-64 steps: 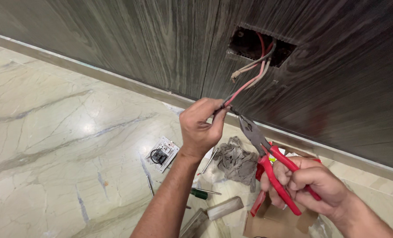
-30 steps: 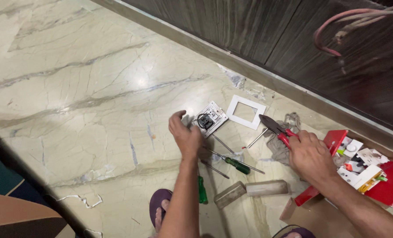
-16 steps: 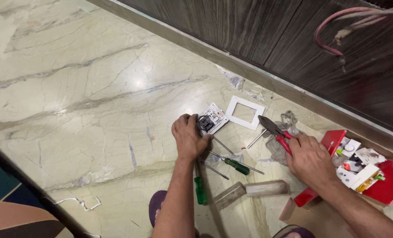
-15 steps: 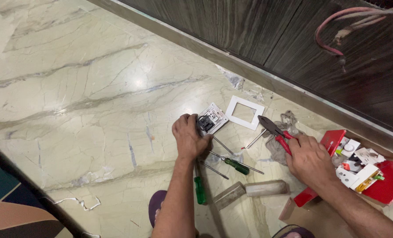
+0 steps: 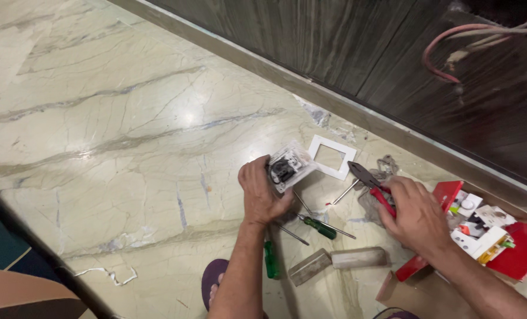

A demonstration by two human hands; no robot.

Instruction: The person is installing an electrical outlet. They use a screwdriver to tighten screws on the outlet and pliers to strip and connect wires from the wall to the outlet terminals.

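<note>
My left hand (image 5: 262, 192) is down on the marble floor and grips a white switch module with a dark round part (image 5: 289, 168), tilting it up off the floor. My right hand (image 5: 414, 214) holds red-handled pliers (image 5: 368, 181), their jaws pointing left toward a white square frame plate (image 5: 331, 156) lying flat on the floor. A green-handled screwdriver (image 5: 318, 226) lies between my two hands. Red and pale wires (image 5: 452, 50) hang from the dark wood wall at upper right.
A chisel-like tool with a pale handle (image 5: 338, 263) and a second green screwdriver (image 5: 270, 260) lie near my foot in a sandal (image 5: 216, 283). A red box with small parts (image 5: 500, 236) sits at right. A grey rag (image 5: 381, 168) lies by the skirting.
My view dropped from the wall opening to the floor. My left hand let go of the wires, reached down and closed on the switch module. The right hand kept the pliers.
</note>
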